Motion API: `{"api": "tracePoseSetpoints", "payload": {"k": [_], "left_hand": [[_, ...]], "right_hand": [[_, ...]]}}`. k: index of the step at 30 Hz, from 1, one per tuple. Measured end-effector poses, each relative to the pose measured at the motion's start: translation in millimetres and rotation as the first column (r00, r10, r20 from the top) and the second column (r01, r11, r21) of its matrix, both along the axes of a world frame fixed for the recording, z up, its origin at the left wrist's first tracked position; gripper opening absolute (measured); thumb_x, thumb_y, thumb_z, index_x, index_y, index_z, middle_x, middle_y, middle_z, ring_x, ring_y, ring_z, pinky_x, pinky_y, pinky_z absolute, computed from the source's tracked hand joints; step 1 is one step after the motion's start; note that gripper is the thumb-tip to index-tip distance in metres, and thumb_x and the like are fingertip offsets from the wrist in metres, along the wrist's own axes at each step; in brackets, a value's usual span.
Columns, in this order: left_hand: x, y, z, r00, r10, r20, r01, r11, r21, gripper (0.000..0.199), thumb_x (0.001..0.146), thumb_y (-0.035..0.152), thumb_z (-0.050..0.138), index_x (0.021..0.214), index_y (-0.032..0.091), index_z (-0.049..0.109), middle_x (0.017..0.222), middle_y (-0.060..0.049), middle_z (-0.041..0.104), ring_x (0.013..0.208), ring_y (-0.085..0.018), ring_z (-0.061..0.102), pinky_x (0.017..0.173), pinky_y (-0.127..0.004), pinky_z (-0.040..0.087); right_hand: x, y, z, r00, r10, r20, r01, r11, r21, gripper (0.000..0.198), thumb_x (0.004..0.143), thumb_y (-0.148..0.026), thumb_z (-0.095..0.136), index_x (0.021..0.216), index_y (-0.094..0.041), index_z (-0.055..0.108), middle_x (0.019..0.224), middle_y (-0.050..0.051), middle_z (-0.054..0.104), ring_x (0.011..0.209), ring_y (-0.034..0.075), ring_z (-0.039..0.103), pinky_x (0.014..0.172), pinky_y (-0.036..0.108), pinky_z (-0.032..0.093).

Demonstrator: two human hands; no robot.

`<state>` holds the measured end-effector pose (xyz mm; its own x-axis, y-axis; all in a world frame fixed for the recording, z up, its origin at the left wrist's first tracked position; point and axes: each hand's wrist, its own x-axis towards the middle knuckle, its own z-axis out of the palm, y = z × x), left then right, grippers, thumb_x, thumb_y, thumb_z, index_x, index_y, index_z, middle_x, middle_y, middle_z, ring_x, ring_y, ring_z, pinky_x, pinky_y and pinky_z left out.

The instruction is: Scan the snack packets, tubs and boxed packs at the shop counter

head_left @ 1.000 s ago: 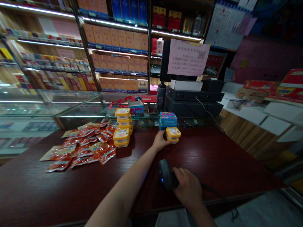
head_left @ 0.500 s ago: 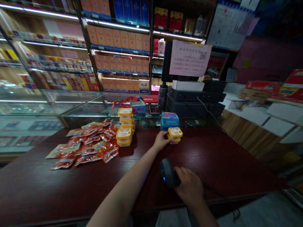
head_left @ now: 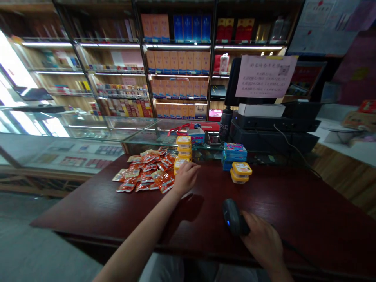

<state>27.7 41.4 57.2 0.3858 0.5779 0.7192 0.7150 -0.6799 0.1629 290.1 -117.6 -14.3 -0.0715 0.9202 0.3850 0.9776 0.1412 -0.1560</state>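
Observation:
My right hand (head_left: 261, 239) is wrapped round the handle of a black barcode scanner (head_left: 233, 218) with a blue light, held over the dark wooden counter. My left hand (head_left: 186, 178) hovers above the counter, in front of the left stacks of yellow-lidded tubs (head_left: 184, 151), and partly hides the nearer stack. Its fingers are loosely bent, with nothing visible in them. To the right stands a short stack of yellow tubs (head_left: 241, 169), apart from both hands. Behind it are stacked blue packs (head_left: 234, 152). A pile of orange-red snack packets (head_left: 149, 168) lies left of my left hand.
A monitor with a paper notice (head_left: 266, 76) stands above a black cash drawer (head_left: 273, 135) at the back right. Glass display cases (head_left: 141, 131) border the counter behind. A dark bottle (head_left: 225, 124) and an open blue box (head_left: 196, 136) stand on the glass.
My left hand has let go of the right-hand yellow tubs and moved left to the other stacks. The view has turned left. My right hand still holds the scanner.

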Motion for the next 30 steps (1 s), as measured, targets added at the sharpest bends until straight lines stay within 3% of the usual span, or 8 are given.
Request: {"api": "tracePoseSetpoints", "payload": {"k": [5, 11, 16, 20, 25, 30], "left_hand": [[-61, -6, -1.6, 0.978, 0.202, -0.044, -0.200, 0.978, 0.053, 0.038, 0.079, 0.015, 0.051, 0.116, 0.022, 0.059, 0.114, -0.008, 0.058, 0.108, -0.024, 0.050, 0.096, -0.042, 0.042], [-90, 11, -4.0, 0.969, 0.220, -0.110, -0.224, 0.974, -0.029, 0.028, 0.086, 0.019, 0.045, 0.105, 0.023, 0.065, 0.114, -0.008, 0.062, 0.104, -0.023, 0.055, 0.090, -0.041, 0.047], [-88, 15, 0.2, 0.965, 0.204, -0.164, -0.213, 0.976, -0.039, 0.029, 0.086, 0.015, 0.046, 0.107, 0.023, 0.063, 0.114, -0.008, 0.063, 0.101, -0.022, 0.058, 0.089, -0.038, 0.048], [-71, -3, -1.0, 0.971, 0.220, -0.098, -0.220, 0.975, 0.018, 0.027, 0.087, 0.016, 0.045, 0.109, 0.020, 0.060, 0.109, -0.010, 0.063, 0.101, -0.023, 0.057, 0.090, -0.039, 0.047], [-45, -35, -21.8, 0.987, 0.156, 0.028, -0.156, 0.988, -0.013, 0.022, 0.090, 0.020, 0.043, 0.107, 0.020, 0.057, 0.104, -0.008, 0.062, 0.099, -0.021, 0.056, 0.089, -0.037, 0.048], [-32, -47, -39.9, 0.993, 0.104, 0.048, -0.100, 0.991, -0.089, 0.016, 0.089, 0.022, 0.048, 0.102, 0.020, 0.057, 0.102, -0.008, 0.062, 0.097, -0.021, 0.056, 0.088, -0.037, 0.048]], "right_hand": [[-1, -2, 2, 1.000, -0.005, 0.022, 0.004, 1.000, 0.014, 0.031, 0.078, -0.015, 0.053, 0.107, -0.021, 0.059, 0.098, 0.004, 0.069, 0.086, 0.018, 0.062, 0.077, 0.029, 0.041], [-2, -2, 4, 0.999, -0.020, 0.049, 0.020, 1.000, -0.001, 0.034, 0.074, -0.015, 0.054, 0.107, -0.022, 0.060, 0.101, 0.003, 0.068, 0.087, 0.019, 0.063, 0.075, 0.029, 0.043], [0, -2, 1, 0.998, -0.020, 0.066, 0.020, 1.000, 0.004, 0.037, 0.073, -0.017, 0.055, 0.109, -0.022, 0.058, 0.104, 0.004, 0.068, 0.090, 0.019, 0.062, 0.077, 0.029, 0.044], [0, -2, 1, 0.996, -0.023, 0.082, 0.025, 1.000, -0.016, 0.037, 0.073, -0.017, 0.055, 0.110, -0.023, 0.057, 0.105, 0.004, 0.067, 0.091, 0.020, 0.062, 0.077, 0.029, 0.044], [-2, -3, 10, 0.998, -0.032, 0.052, 0.034, 0.998, -0.050, 0.037, 0.074, -0.016, 0.054, 0.111, -0.021, 0.057, 0.102, 0.004, 0.068, 0.089, 0.020, 0.063, 0.076, 0.030, 0.044], [-5, -4, 38, 0.994, -0.041, -0.100, 0.022, 0.984, -0.176, 0.036, 0.078, -0.023, 0.050, 0.113, -0.023, 0.058, 0.097, 0.005, 0.071, 0.084, 0.024, 0.067, 0.070, 0.032, 0.045]]}}
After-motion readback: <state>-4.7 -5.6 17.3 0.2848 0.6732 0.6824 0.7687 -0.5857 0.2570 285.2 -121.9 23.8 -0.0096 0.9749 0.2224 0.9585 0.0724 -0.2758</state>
